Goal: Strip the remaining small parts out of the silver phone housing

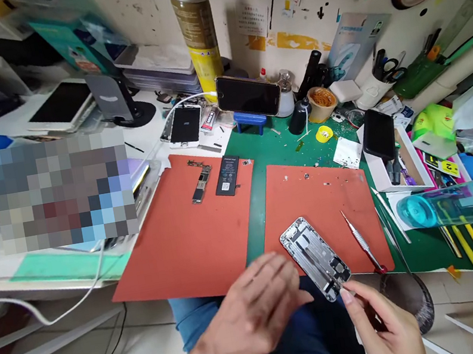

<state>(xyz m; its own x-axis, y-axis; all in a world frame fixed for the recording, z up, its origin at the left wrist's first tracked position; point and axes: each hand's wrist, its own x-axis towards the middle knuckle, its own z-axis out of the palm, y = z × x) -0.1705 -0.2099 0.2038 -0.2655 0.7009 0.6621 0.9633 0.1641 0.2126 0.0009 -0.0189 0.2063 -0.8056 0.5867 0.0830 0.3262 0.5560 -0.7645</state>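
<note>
My right hand [380, 319] pinches the lower end of an opened phone housing [316, 257] between thumb and finger. The housing is a silver shell, tilted over the front edge of the right orange mat, its inside facing up. Just left of it, my left hand [262, 305] is raised with fingers extended and thumb apart, holding nothing. On the left orange mat [183, 240] lie a logic board [202, 184] and a black phone battery [228, 176]. A silver screwdriver [360, 238] rests on the right orange mat [326, 198], with small screws near its far edge.
A phone [249, 95] leans on a blue stand [249, 120] at the back, before a tall spray can [196, 32]. Tweezers [392, 235] and a teal bottle [459, 206] are at right, near a white tool box [414, 168]. A white cable [81, 305] hangs at left.
</note>
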